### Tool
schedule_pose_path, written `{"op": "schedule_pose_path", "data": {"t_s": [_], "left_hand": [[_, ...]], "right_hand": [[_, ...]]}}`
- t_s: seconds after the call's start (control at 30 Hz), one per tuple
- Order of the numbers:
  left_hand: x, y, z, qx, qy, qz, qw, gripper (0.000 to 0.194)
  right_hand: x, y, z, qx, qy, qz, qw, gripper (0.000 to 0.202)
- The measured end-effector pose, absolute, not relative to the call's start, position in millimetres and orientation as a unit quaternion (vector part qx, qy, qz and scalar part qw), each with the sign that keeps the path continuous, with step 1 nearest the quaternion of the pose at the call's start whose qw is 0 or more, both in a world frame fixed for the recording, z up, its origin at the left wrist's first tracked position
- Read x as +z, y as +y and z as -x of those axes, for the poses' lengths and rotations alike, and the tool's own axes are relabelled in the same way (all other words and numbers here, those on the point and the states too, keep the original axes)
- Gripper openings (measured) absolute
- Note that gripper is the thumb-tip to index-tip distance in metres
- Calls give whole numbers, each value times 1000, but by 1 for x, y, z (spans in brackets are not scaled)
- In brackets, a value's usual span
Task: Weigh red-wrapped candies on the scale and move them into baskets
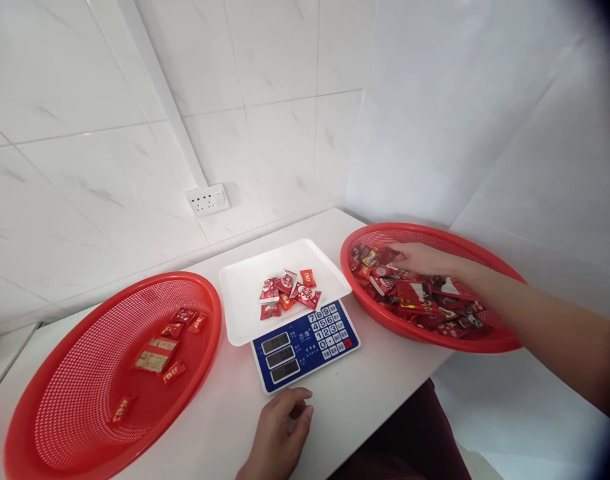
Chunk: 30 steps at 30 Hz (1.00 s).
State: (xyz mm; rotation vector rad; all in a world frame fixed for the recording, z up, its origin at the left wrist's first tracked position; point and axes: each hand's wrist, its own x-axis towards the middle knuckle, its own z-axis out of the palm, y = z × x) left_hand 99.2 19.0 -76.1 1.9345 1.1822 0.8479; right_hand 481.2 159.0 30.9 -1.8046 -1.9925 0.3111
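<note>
My right hand (411,257) reaches into the red basket (499,263) on the right, its fingers closed on a small red-wrapped candy (389,255). Many wrapped sweets lie around it, among them a larger red packet (413,293). My left hand (279,433) rests on the table in front of the scale, fingers loosely curled, thumb and forefinger apart, holding nothing. Several wrapped candies (307,293) are piled on the white weighing tray (242,313) of the blue scale (305,347).
Another red basket (85,333) stands on the left with a beige packet (155,355) and several small red candies inside. The white table (379,373) meets a tiled wall carrying a socket (207,199). My dark-clothed leg (415,433) shows below the table's front edge.
</note>
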Motion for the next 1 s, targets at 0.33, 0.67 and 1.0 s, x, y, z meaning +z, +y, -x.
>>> {"op": "schedule_pose_path", "data": {"t_s": [0.33, 0.67, 1.0], "left_hand": [[-80, 20, -100, 311, 455, -750, 365, 19], [-81, 18, -97, 271, 454, -764, 370, 20], [-81, 20, -99, 254, 450, -772, 370, 21]], "right_hand": [[63, 143, -484, 327, -655, 659, 172, 47], [58, 163, -478, 141, -656, 740, 55, 30], [0, 172, -451, 187, -795, 577, -29, 61]]}}
